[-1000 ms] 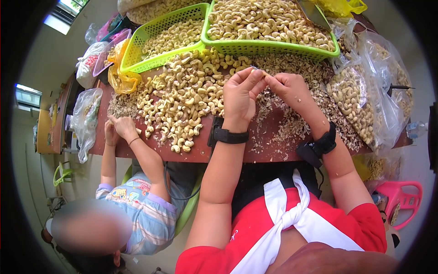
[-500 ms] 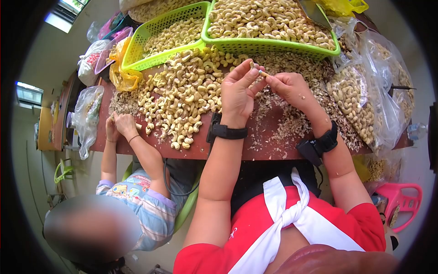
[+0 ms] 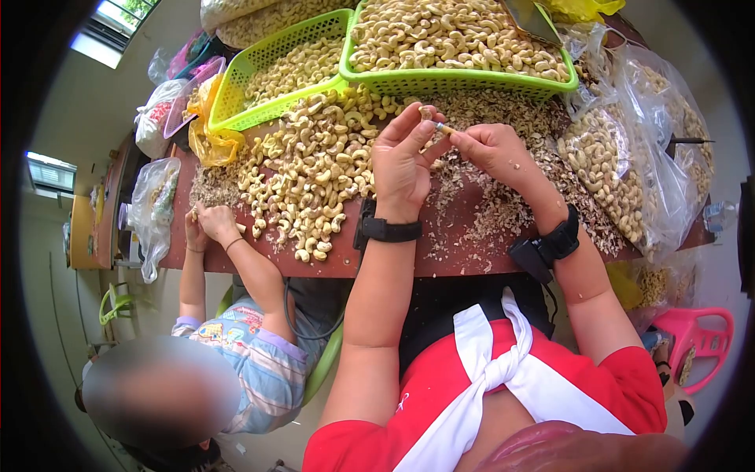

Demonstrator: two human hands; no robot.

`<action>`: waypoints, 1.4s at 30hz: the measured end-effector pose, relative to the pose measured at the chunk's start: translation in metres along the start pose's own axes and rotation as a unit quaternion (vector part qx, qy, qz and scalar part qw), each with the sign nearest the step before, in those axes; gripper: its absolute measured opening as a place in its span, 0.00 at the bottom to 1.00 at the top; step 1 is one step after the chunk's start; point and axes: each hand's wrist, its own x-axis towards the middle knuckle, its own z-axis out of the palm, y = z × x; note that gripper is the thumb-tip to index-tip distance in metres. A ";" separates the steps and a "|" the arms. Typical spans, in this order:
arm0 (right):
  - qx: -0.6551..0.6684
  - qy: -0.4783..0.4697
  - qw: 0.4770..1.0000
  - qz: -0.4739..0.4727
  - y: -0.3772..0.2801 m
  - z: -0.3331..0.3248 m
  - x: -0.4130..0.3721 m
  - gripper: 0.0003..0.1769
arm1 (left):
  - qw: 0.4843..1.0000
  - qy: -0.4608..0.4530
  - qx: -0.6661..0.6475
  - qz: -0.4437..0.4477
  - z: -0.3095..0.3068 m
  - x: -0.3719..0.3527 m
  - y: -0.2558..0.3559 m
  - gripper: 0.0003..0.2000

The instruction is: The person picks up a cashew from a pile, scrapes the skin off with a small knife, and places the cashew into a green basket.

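Note:
My left hand (image 3: 403, 165) is raised palm up over the table, its thumb and fingertips pinching a cashew nut (image 3: 426, 114). My right hand (image 3: 499, 153) grips a small stick-like peeling tool (image 3: 445, 129) with a pale handle, its tip held against or close to the nut. The tip itself is too small to make out. Just left of my hands lies a heap of loose cashews (image 3: 307, 165). Flaky skin scraps (image 3: 491, 200) spread beneath my right hand, and a few crumbs stick to its skin.
Two green baskets, a larger one (image 3: 464, 81) and a smaller one (image 3: 263, 116), hold cashews at the back. Clear bags of nuts (image 3: 605, 161) stand at right. A co-worker's hands (image 3: 211, 226) work at the left table edge (image 3: 354, 266). A pink stool (image 3: 700, 346) stands lower right.
The view has shifted slightly, and both hands appear a little further left. The nut and the tool stay in my fingers, with the tool's angle slightly different.

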 end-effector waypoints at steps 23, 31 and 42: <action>-0.032 0.045 0.998 -0.036 0.002 0.002 0.002 0.23 | 1.000 0.012 -0.010 0.024 0.001 0.001 -0.006 0.08; -0.008 0.035 0.999 -0.017 0.008 0.000 0.004 0.22 | 0.999 0.007 -0.030 0.013 0.002 0.000 -0.008 0.07; -0.047 0.047 0.997 -0.039 0.009 0.000 0.004 0.22 | 1.000 0.012 -0.018 0.009 0.001 0.002 -0.008 0.06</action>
